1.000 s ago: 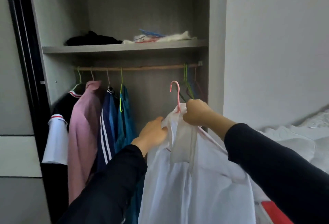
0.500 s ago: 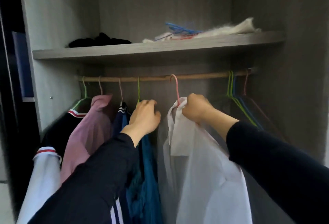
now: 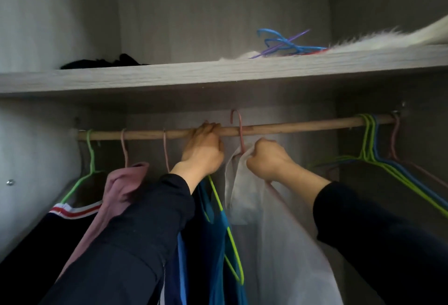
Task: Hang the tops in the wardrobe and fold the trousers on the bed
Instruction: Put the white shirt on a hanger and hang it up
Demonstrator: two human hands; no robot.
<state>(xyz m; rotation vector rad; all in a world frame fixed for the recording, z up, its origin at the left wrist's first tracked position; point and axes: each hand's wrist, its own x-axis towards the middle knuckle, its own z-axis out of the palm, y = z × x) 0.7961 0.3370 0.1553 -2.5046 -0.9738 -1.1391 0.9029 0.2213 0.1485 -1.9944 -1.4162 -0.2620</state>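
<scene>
A white top [image 3: 278, 239] hangs on a pink hanger [image 3: 238, 132]. The hanger's hook stands just above the wooden rail [image 3: 303, 127]. My right hand [image 3: 269, 161] grips the collar of the top and the hanger's neck below the rail. My left hand [image 3: 203, 149] is up at the rail, its fingers curled over the wood just left of the pink hook. To the left hang a teal top [image 3: 218, 244] on a green hanger, a navy top, a pink top [image 3: 121, 183] and a dark top with a red and white collar [image 3: 72, 210].
Several bare green, blue and pink hangers [image 3: 373, 149] crowd the rail's right end. Above the rail runs a shelf [image 3: 218, 74], which carries dark clothing [image 3: 106, 63], loose blue and purple hangers [image 3: 283, 44] and a white furry item [image 3: 388, 40]. Wardrobe walls close in left and right.
I have moved closer into the wardrobe. My right hand has lifted the white top's hanger up to the rail. My left hand rose from the teal top to the rail.
</scene>
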